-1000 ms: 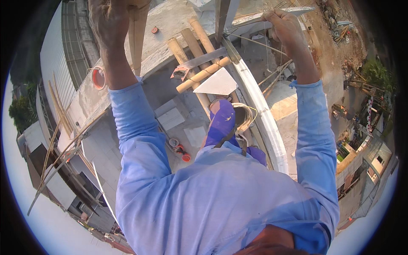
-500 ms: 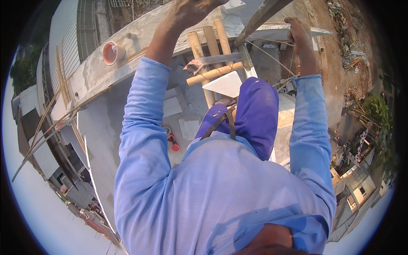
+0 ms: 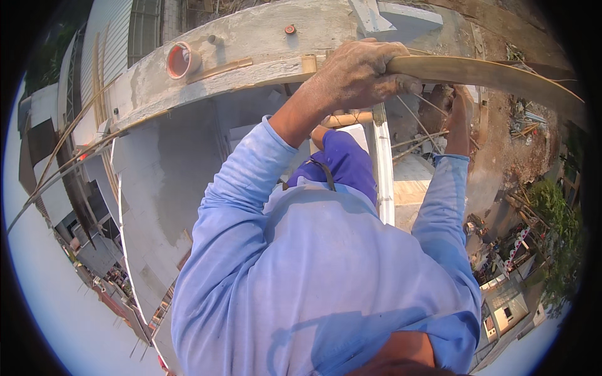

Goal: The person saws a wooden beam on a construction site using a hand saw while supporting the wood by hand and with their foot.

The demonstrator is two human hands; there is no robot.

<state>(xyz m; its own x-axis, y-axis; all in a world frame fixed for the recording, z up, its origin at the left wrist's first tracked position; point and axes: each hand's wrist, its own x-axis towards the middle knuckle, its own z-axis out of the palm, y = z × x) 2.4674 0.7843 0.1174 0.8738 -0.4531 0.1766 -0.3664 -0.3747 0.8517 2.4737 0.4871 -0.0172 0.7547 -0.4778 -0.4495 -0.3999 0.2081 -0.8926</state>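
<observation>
- left grip (image 3: 359,74) closed firmly on the plank (image 3: 495,72), right at its left end, thumb below and fingers above
- out goes the plank to the right, across the view
- right grip (image 3: 461,111) just beneath it, partly hidden, can't tell how closed or on what
- bucket (image 3: 192,61) off left, on the ledge (image 3: 257,37)
</observation>
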